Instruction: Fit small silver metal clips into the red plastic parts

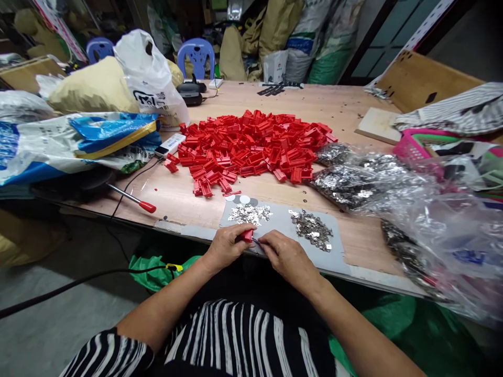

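My left hand (227,245) is closed on a small red plastic part (247,235) at the table's near edge. My right hand (283,252) pinches a thin metal piece (256,241) against that red part. Both hands rest over a grey mat (338,246). On the mat lie a pile of flat silvery metal pieces (250,213) and a pile of darker metal pieces (312,228). A big heap of red plastic parts (251,149) covers the middle of the wooden table (176,196).
Clear plastic bags of metal pieces (353,178) lie at the right, with a pink basket (412,146) behind. Filled sacks and bags (78,136) crowd the left side. A red-handled tool (133,199) and a black cable (129,183) lie near the left edge. Blue chairs (195,55) stand behind.
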Demonstrator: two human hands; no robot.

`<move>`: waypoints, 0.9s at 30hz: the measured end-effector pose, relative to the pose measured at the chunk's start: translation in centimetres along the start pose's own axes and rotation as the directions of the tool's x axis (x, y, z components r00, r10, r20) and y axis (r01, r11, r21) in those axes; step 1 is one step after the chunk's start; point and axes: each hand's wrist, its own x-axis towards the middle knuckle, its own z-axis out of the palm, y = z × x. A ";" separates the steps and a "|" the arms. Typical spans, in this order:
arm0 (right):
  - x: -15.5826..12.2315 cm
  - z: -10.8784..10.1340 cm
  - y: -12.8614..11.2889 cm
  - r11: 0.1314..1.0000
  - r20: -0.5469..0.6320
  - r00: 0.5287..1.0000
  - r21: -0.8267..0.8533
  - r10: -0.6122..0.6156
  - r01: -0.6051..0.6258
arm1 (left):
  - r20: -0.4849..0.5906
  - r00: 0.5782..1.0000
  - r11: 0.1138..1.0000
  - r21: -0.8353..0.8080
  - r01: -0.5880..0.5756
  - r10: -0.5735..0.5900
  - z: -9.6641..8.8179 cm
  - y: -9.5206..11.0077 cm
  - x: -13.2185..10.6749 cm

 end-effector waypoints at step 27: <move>-1.5 -1.4 -2.6 0.902 0.032 0.997 0.429 -0.072 0.052 | 0.388 0.766 -0.175 -0.920 0.349 -0.512 -0.2 4.2 -2.2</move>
